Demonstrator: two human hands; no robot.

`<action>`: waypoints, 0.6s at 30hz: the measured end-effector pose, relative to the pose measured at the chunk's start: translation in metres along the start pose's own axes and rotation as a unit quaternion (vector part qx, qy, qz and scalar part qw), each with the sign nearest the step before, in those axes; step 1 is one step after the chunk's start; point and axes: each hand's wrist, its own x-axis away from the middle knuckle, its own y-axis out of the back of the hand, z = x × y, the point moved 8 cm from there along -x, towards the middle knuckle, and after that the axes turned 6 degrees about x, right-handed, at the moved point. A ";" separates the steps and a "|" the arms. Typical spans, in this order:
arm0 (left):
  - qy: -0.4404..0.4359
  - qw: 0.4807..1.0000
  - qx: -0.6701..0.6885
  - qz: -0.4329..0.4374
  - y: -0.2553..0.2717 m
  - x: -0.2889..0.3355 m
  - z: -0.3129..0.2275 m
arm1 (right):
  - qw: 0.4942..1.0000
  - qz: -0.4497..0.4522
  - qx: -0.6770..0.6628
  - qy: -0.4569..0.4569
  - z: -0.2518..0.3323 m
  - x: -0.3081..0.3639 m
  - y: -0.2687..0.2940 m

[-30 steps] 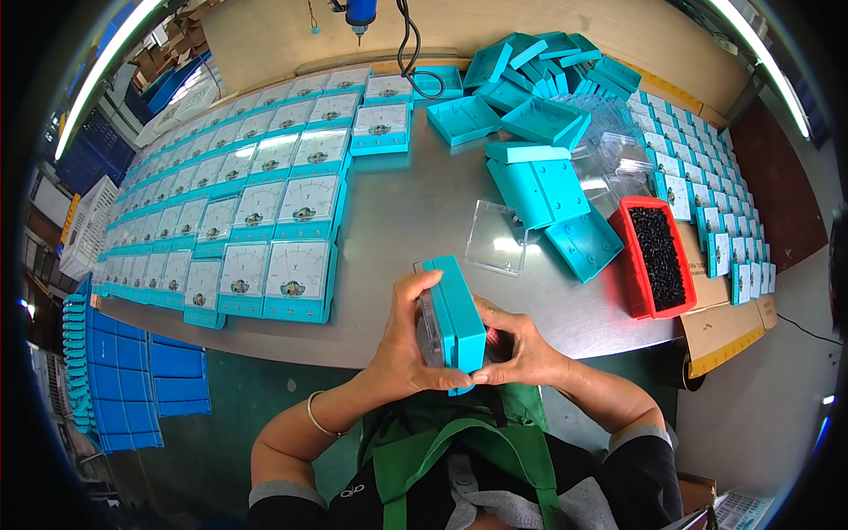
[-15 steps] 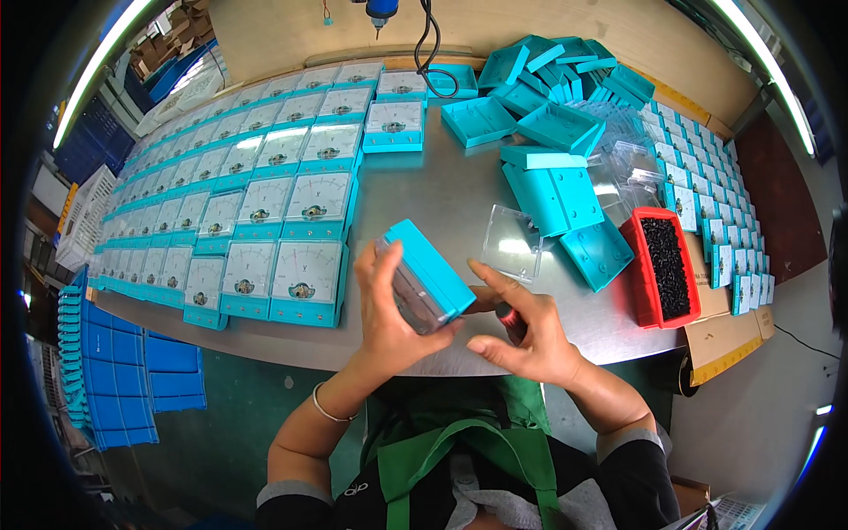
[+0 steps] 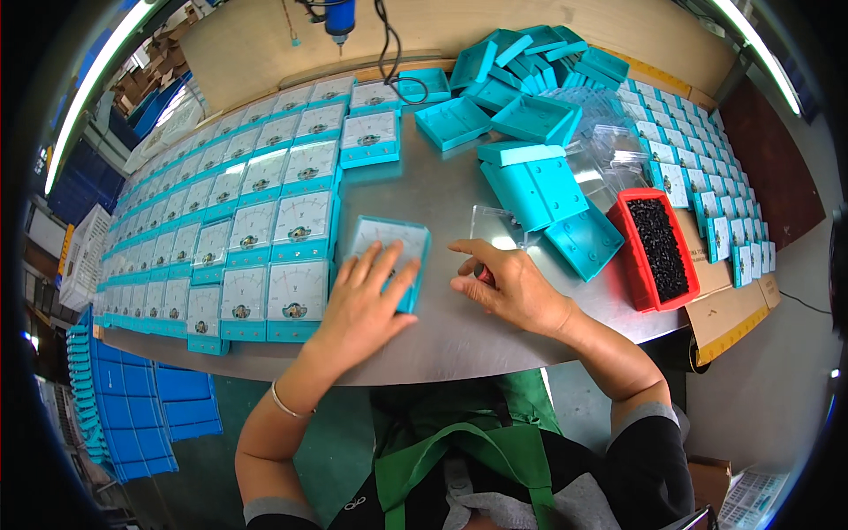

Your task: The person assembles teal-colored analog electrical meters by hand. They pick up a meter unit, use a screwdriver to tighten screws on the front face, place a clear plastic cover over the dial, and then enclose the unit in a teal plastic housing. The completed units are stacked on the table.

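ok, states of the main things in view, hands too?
left hand: spread over meter
meter: face up on bench
right hand: half curled round red item
red item: held, mostly hidden
other meters: face up, in rows
cover: on bench
cases: heaped, some open side up
bin: holding black parts
driver: hanging, tip down
tube light: lit

Meter (image 3: 399, 233) lowered onto table (image 3: 442, 190), face up, left fingers (image 3: 383, 264) atop.

the lined-up meters (image 3: 300, 216) bear scale marks and a letter each; the partly covered meter (image 3: 394, 231) is too blurred to read. dark print stands on the cardboard (image 3: 731, 316), a small white mark on the black clothing (image 3: 355, 503).
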 end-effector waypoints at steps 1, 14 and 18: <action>0.005 1.000 -0.014 -0.007 -0.001 -0.013 0.010 | 1.000 -0.005 0.004 0.009 0.001 0.009 0.006; 0.057 0.998 -0.037 -0.002 -0.020 -0.127 0.134 | 0.883 -0.338 0.233 -0.228 -0.121 0.183 0.256; 0.102 0.991 -0.086 0.010 -0.034 -0.119 0.140 | 0.769 -0.325 0.441 -0.330 -0.228 0.230 0.305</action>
